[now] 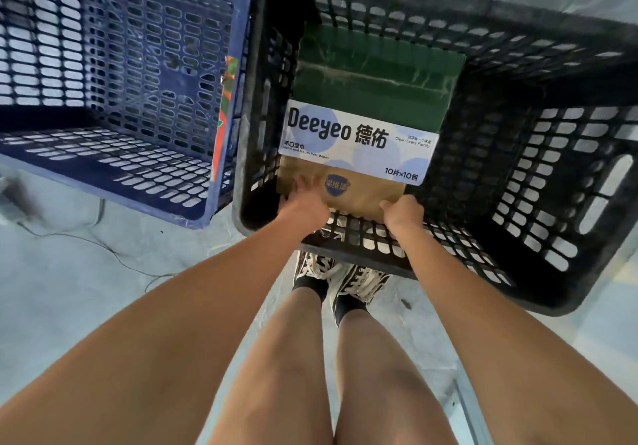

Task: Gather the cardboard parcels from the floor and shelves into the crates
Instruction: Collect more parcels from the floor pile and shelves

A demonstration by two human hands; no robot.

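Both hands are seen down inside the black crate (448, 20), at its near wall. A brown cardboard parcel (359, 190) with a blue badge is held there: the left hand (305, 203) is spread over its near left corner with fingers laid on top, the right hand (404, 211) is curled round its near right edge. Beyond it, a white Deeyeo wipes box (359, 140) and a green box (376, 75) are packed in line. The blue crate (114, 75) is stood just beside, on the grey floor (86, 272)

Black crate (538, 182): holds brown parcel (362, 196), Deeyeo box (359, 140), green box (376, 75).
Hands: left hand (303, 203) and right hand (404, 211) on brown parcel.
Blue crate (114, 99): alongside.
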